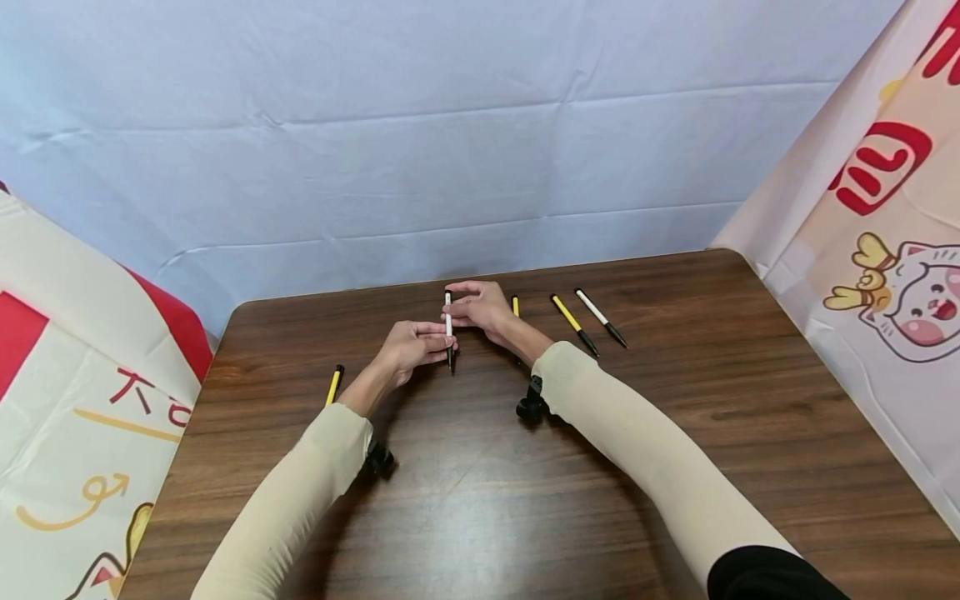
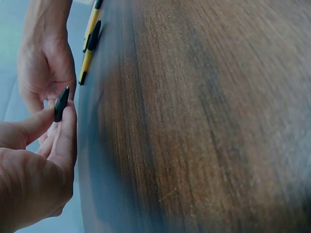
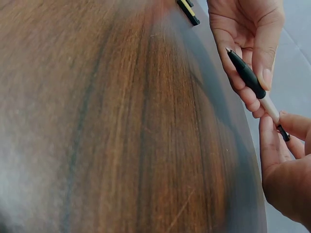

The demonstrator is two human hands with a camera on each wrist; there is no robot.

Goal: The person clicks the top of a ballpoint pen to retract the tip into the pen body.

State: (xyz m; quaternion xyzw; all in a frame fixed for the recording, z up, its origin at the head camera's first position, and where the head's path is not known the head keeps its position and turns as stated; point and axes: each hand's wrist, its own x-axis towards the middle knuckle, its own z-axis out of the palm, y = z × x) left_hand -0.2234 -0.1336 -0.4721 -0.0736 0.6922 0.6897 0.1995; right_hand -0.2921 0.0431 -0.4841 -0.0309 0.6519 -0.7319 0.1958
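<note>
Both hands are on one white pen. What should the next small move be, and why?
Probably ease the right hand off the white pen, leaving it in the left hand. Both hands pinch that pen, the left by its black front part, so one hold looks enough; freed, the right hand would be close to the yellow pen beside it.

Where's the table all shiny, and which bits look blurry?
Head view: pale glare low on the table, dark shadow beside the left sleeve; left wrist view: grain smeary at right, bluish haze along the edge; right wrist view: pale shine at lower left, hazy table edge, but the white pen looks fairly crisp.
</note>
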